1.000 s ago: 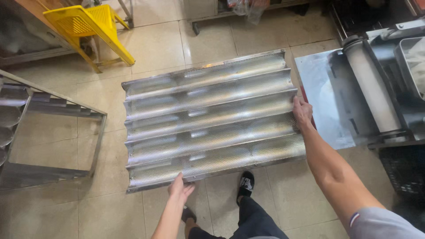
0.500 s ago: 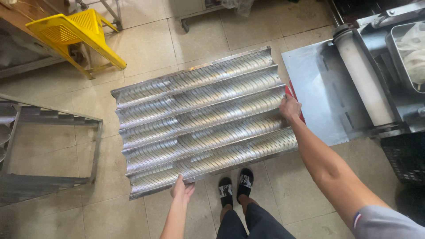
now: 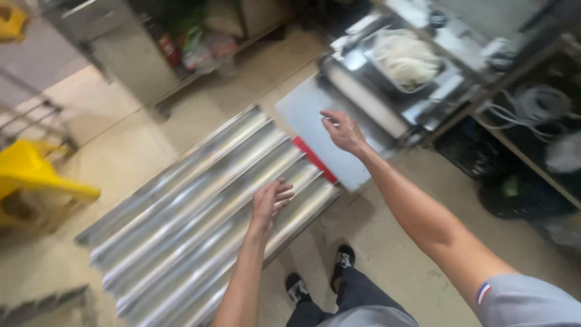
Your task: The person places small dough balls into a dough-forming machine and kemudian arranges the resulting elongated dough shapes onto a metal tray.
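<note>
A long corrugated metal baking tray [image 3: 181, 224] with several channels lies diagonally in front of me, its far end at a red strip [image 3: 315, 160] on the edge of a flat grey machine plate [image 3: 308, 118]. My left hand [image 3: 272, 198] hovers over the tray's near right part, fingers spread, holding nothing; I cannot tell whether it touches the metal. My right hand [image 3: 342, 130] is raised above the grey plate, fingers loosely apart and empty, clear of the tray.
Behind the plate stands a roller machine [image 3: 369, 103] with a metal tub of pale dough [image 3: 405, 57]. A yellow plastic object [image 3: 30, 175] stands at left, a steel cabinet [image 3: 121, 51] behind, coiled cables [image 3: 532, 106] at right. My shoes [image 3: 345, 257] are on the tiled floor.
Both hands have come off the tray's edges. The tray now lies diagonally by the machine plate, my right hand has risen over the plate, and my view has swung right.
</note>
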